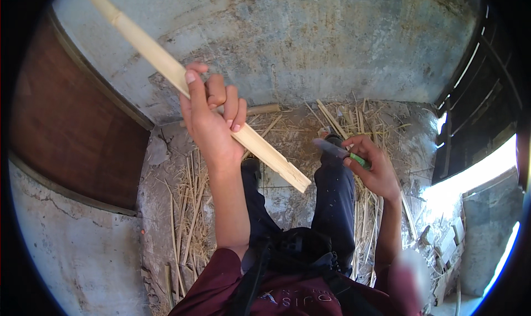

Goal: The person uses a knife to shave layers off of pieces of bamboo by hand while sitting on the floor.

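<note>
From where I sit, far off, I judge the knife point(338, 151) the chief worry; its blade points leftward across the right trouser leg point(335, 200) in my view, so a slip by the right hand point(373, 169) could nick cloth or skin; the pale strip point(270, 157) might split further from its ragged end or leave splinters, should the left hand point(213, 117) squeeze or slide carelessly; its long upper part could knock the wall point(332, 45) if swung. The left grip is clamped around the strip, the right grip closed on the knife's green handle; the strip slants through the air above the legs, its top running out of my sight; it looks like split bamboo, cream-coloured, with one node and a chipped lower edge.
</note>
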{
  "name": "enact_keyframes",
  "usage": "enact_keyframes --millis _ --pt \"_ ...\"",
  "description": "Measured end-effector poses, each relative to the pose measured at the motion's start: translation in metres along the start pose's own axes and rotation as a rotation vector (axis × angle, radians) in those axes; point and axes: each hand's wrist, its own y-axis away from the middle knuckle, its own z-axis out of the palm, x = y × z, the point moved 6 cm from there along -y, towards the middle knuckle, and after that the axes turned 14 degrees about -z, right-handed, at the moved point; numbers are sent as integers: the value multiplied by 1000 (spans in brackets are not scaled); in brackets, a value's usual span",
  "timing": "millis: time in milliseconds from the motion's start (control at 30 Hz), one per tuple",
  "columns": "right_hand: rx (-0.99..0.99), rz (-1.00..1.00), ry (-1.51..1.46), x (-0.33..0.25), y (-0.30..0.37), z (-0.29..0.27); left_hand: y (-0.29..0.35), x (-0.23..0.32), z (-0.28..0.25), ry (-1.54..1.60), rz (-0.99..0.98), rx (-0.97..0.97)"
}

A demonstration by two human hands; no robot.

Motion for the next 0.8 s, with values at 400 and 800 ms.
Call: enact_keyframes --millis 400,800 --pt "415 433 676 307 274 -59 23 -94 -94 -85 -74 176" --pt "361 1098 582 423 528 25 39 -164 -147 -119 -193 278"
